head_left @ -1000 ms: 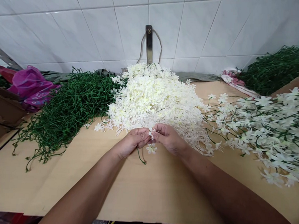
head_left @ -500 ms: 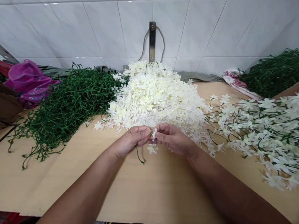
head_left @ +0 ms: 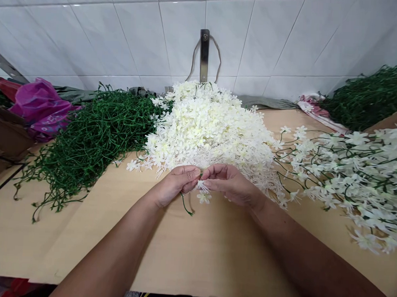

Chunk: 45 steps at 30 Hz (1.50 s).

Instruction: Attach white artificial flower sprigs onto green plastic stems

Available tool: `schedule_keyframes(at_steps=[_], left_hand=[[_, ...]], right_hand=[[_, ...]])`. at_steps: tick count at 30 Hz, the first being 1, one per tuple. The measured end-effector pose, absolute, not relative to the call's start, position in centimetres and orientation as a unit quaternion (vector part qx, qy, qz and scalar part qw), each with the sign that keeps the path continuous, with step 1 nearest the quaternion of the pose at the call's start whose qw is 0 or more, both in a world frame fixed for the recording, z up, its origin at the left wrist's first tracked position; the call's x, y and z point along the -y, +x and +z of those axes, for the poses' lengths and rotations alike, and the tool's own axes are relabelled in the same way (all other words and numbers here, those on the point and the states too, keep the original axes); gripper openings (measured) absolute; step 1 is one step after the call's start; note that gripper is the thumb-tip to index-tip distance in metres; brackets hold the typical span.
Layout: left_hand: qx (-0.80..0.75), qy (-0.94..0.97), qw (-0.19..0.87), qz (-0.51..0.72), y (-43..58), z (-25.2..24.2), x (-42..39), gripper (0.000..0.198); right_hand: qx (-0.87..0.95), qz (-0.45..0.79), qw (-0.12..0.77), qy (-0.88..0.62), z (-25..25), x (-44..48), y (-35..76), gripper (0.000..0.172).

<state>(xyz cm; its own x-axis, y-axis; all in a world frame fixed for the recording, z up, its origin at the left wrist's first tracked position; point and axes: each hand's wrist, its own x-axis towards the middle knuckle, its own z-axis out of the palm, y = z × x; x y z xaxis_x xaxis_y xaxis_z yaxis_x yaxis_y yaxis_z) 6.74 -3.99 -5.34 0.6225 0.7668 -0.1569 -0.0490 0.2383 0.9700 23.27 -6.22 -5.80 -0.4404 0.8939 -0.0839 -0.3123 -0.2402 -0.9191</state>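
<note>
My left hand (head_left: 182, 181) is closed in a pinch on a green plastic stem (head_left: 186, 205), whose lower end hangs below the fingers. Close against it, my right hand (head_left: 228, 182) pinches a white artificial flower (head_left: 201, 184) between thumb and forefinger, at the stem's tip. Another white flower (head_left: 204, 196) with a yellowish centre shows just under the fingertips. Fingers hide the exact place where stem and flower meet. Just beyond both hands rises a heap of loose white flowers (head_left: 213, 118).
A tangle of green stems (head_left: 100, 125) lies to the left, beside a purple plastic bag (head_left: 42, 107). Stems bearing white flowers (head_left: 347, 169) spread on the right, with more green stems (head_left: 374, 95) behind. Cardboard (head_left: 179, 254) covers the table. A metal bracket (head_left: 204, 55) stands against the tiled wall.
The white flower in my right fingers has turned downward and sits nearer the stem tip. Both hands stay in nearly the same place; the view has shifted slightly.
</note>
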Motion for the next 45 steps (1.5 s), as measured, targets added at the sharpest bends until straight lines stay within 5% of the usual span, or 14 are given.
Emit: schedule_keyframes(at_steps=[10,14,18,21,26,36,45], left_hand=[[-0.389,0.59,0.631,0.319,7.4,-4.7,3.9,0.034],[-0.424,0.621,0.546,0.37,5.9,-3.7,3.3,0.032],[-0.445,0.62,0.509,0.398,4.7,-3.6,2.6,0.03],[-0.448,0.63,0.496,0.395,4.6,-3.9,2.5,0.03],[-0.457,0.658,0.465,0.377,5.0,-3.8,2.7,0.029],[-0.408,0.714,0.522,0.229,5.5,-2.4,4.5,0.02],[-0.419,0.68,0.559,0.224,5.8,-3.0,4.7,0.017]], right_hand=[[0.511,0.62,0.445,-0.395,-4.9,6.1,23.6,0.02],[0.689,0.541,0.304,-0.375,-3.4,7.5,23.2,0.022],[0.869,0.397,0.118,-0.27,-3.5,9.1,21.9,0.041],[0.907,0.317,0.08,-0.264,-4.2,9.6,21.1,0.031],[0.897,0.334,0.11,-0.268,-4.8,9.1,20.9,0.002],[0.774,0.411,0.205,-0.435,-4.7,7.2,22.5,0.018],[0.727,0.372,0.292,-0.498,-4.4,6.7,22.9,0.027]])
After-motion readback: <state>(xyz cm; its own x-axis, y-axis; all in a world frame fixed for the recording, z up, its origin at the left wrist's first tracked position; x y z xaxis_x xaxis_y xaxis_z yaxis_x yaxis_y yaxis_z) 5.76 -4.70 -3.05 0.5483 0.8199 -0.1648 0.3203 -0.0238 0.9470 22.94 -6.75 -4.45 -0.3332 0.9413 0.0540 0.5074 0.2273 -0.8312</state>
